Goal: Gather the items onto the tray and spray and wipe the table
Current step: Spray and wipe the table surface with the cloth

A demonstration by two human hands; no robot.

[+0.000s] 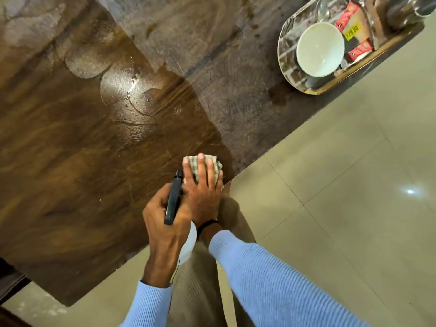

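A: Which step is this?

B: Wiping. The tray [285, 74], far right on the table [70, 161], already holds the bowl [319, 49] and boxes [354, 31].

A: And the hands?

B: The right hand [203, 192] lies flat, fingers [200, 166] spread, on the cloth [213, 162] at the near edge. The left hand [162, 223] is clenched round the sprayer [173, 199].

A: Next?

B: Probably push the cloth across the wet, streaked patches farther out.

Beige tiled floor [342, 185] — glossy, light glare.
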